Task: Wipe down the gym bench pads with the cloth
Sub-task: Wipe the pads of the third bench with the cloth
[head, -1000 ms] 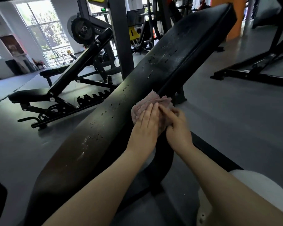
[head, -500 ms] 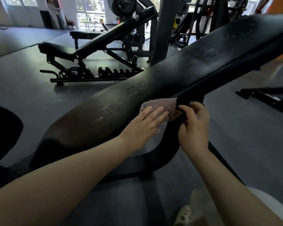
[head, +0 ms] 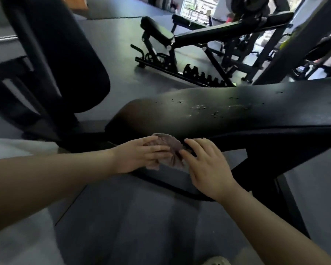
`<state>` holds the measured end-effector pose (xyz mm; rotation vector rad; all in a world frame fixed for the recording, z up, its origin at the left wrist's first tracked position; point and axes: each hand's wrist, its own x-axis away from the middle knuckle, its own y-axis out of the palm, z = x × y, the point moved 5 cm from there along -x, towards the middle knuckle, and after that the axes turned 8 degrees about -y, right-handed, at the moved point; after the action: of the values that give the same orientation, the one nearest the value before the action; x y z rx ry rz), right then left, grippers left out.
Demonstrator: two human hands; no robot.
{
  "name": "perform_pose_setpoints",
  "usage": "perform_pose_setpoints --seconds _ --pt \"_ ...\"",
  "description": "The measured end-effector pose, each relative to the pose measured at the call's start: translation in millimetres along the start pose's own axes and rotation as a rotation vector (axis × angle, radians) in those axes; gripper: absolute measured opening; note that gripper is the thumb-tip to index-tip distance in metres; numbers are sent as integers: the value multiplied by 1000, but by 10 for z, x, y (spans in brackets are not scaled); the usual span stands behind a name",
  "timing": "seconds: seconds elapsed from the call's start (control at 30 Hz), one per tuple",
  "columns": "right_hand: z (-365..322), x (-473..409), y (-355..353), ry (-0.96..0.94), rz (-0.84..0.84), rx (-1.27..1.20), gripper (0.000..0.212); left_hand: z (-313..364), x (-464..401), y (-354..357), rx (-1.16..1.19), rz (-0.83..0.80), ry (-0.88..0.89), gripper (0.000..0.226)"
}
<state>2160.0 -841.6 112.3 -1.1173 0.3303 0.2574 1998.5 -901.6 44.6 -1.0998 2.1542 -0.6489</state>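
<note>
Head view, the only 1 available. Long black bench pad [head: 227,115] runs across the frame, tilted up toward the right. Its top carries pale flecks and specks [head: 201,108] around the middle; whether grime or worn cover, cannot tell.

Cloth [head: 170,148], pinkish and crumpled, sits at the near side edge of the pad, close to its lower rounded end.

Left hand [head: 141,155]: fingers straight and together, laid flat over the cloth's left part, pressing it against the pad's side. Judgement: the flat palm spreads pressure for a wiping pass along the edge.

Right hand [head: 206,163]: fingers spread and only slightly bent, tips resting on the cloth's right edge where it meets the pad; no pinch visible. Judgement: it steadies the bunched cloth so it does not slip off the narrow side face.

Second pad [head: 69,54] stands upright at left. Another bench [head: 189,37] stands on the floor [head: 113,39] behind.

Judgement: side edge in hand; flecked top may need a further pass.
</note>
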Motion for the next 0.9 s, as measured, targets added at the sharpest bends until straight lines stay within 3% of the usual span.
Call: perform_pose_setpoints --seconds 0.13,0.23,0.3,0.43,0.7,0.9 --pt "-192 -304 187 -191 -95 28 45 -172 450 236 24 -121 -73 43" --pt "-296 -546 263 -248 -156 29 55 -257 611 286 82 -194 -129 67" --pt "-389 -705 305 -290 -206 23 57 -192 632 352 84 -197 -148 58" --pt "-506 -931 401 -300 -283 51 66 -76 633 452 93 -135 -156 37" --pt "-456 -923 547 -337 -254 151 63 108 662 429 287 63 -447 39" --pt "-474 -960 490 -356 -209 149 53 196 719 329 603 175 -874 36"
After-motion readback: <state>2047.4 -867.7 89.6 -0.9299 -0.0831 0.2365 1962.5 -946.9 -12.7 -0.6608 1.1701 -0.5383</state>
